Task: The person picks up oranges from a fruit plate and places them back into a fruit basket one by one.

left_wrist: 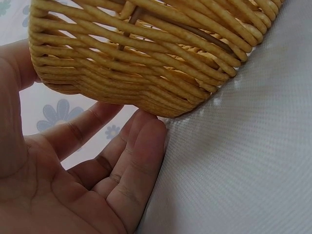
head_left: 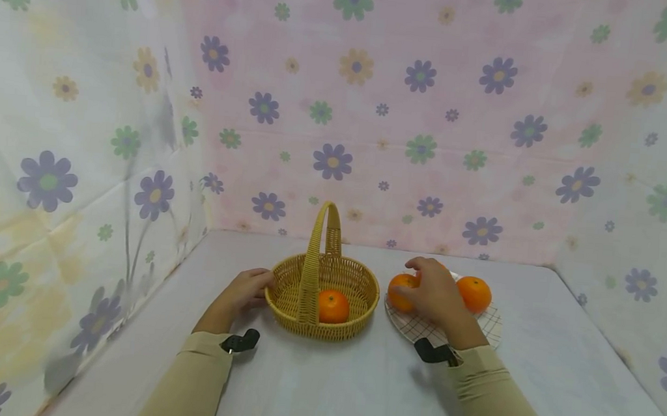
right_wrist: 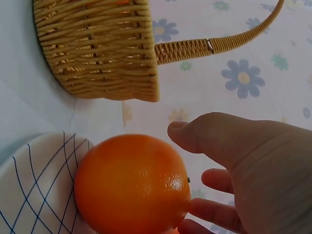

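Over the left part of the plate (head_left: 412,325), the right grip (head_left: 439,300) is released: its thumb (right_wrist: 209,134) stands apart from the nearest orange (head_left: 402,293), and the fingers reach to the far side of the fruit, though I cannot tell whether they touch it. That orange rests toward the edge of the plate, on the side facing the basket (head_left: 324,331). To take it well, I would bring the thumb in opposite the fingers, close gently about the widest part, and lift straight up before going sideways, since a round fruit could roll if nudged.

At the basket's left side, the left grip (head_left: 242,294) grasps the wicker, with a digit up by the rim and other fingertips against the outer wall low down, close to the bench (head_left: 319,390). A light, steady hold seems right; pulling down on the rim could tip the basket. Inside it a second orange (head_left: 333,306) lies near the front wall, just right of the foot of the tall handle (head_left: 311,265). Any fruit brought across would best pass clear of that handle and be set down low rather than dropped. Farther right on the plate sits a third orange (head_left: 474,294). Behind everything hangs a flowered cloth (head_left: 300,29).
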A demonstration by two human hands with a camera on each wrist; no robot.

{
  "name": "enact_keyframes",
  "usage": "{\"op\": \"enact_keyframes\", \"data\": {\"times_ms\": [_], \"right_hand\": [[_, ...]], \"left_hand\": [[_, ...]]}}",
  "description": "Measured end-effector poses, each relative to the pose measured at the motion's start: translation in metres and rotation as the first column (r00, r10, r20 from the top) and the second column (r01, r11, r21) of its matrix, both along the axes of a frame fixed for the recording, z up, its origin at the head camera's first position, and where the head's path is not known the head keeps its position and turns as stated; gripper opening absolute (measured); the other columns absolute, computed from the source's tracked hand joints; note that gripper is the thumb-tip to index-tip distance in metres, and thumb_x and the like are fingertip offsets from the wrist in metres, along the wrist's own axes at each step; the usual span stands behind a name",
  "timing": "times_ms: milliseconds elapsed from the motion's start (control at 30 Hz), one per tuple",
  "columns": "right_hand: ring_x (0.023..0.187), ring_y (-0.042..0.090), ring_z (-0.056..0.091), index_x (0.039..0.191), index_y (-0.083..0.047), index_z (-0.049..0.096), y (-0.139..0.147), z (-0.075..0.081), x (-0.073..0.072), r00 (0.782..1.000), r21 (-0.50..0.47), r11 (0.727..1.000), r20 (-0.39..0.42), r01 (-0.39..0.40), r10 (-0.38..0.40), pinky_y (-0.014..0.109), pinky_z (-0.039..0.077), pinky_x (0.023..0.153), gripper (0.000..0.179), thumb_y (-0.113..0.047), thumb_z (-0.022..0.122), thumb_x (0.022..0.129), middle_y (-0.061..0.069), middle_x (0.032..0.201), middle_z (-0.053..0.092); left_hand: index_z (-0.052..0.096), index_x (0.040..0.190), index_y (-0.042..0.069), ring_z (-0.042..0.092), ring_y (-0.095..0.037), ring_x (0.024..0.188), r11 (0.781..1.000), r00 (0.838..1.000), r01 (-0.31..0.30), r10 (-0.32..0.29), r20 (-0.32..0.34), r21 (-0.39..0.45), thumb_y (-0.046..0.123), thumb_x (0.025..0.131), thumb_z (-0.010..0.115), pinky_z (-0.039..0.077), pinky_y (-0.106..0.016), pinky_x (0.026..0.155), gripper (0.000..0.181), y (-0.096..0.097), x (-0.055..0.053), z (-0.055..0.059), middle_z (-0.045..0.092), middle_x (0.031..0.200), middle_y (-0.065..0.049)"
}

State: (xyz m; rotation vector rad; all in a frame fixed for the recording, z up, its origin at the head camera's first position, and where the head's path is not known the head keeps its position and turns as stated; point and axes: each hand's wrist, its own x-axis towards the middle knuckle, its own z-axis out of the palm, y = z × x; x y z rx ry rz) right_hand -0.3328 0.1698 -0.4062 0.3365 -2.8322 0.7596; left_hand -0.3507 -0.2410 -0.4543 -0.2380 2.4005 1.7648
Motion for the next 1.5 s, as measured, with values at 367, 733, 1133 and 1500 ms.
{"op": "enact_keyframes", "data": {"times_ms": [367,733,1133,1500], "right_hand": [[0.112,0.031,0.06,0.136,-0.011,0.06,0.012,0.0,-0.005,0.998,-0.022,1.0,0.065,0.012,-0.011,0.054,0.051,0.103,0.063,-0.045,0.08,0.086,0.011,0.121,0.065],[0.114,0.029,0.06,0.135,-0.009,0.062,0.014,-0.01,-0.009,0.997,0.004,1.0,0.075,0.007,-0.007,0.053,0.049,0.105,0.071,-0.05,0.082,0.081,0.01,0.126,0.066],[0.115,0.03,0.06,0.136,-0.012,0.06,0.012,-0.011,-0.007,0.995,0.036,0.999,0.096,0.013,-0.017,0.056,0.047,0.103,0.079,-0.058,0.082,0.077,0.01,0.126,0.067],[0.115,0.03,0.06,0.136,-0.013,0.061,0.013,-0.014,-0.01,0.995,0.065,0.998,0.101,0.007,-0.013,0.058,0.047,0.102,0.082,-0.057,0.086,0.072,0.009,0.127,0.067]], "left_hand": [[0.066,0.128,0.004,0.068,-0.018,0.095,1.0,1.0,-0.007,0.007,0.002,0.021,0.024,0.084,0.062,0.06,-0.029,0.081,0.048,-0.001,-0.003,-0.002,0.067,0.125,-0.011],[0.064,0.132,0.004,0.068,-0.017,0.094,1.0,1.0,0.004,-0.004,-0.002,0.016,0.024,0.086,0.062,0.061,-0.029,0.081,0.051,0.0,-0.002,-0.001,0.066,0.126,-0.012],[0.065,0.13,0.004,0.068,-0.016,0.093,1.0,1.0,-0.004,0.004,-0.003,0.008,0.024,0.085,0.062,0.06,-0.029,0.081,0.049,0.001,0.001,0.001,0.066,0.125,-0.01],[0.064,0.132,0.005,0.068,-0.018,0.097,1.0,1.0,0.003,-0.003,0.008,-0.007,0.025,0.086,0.062,0.06,-0.03,0.084,0.051,0.0,-0.001,0.0,0.065,0.128,-0.011]]}}
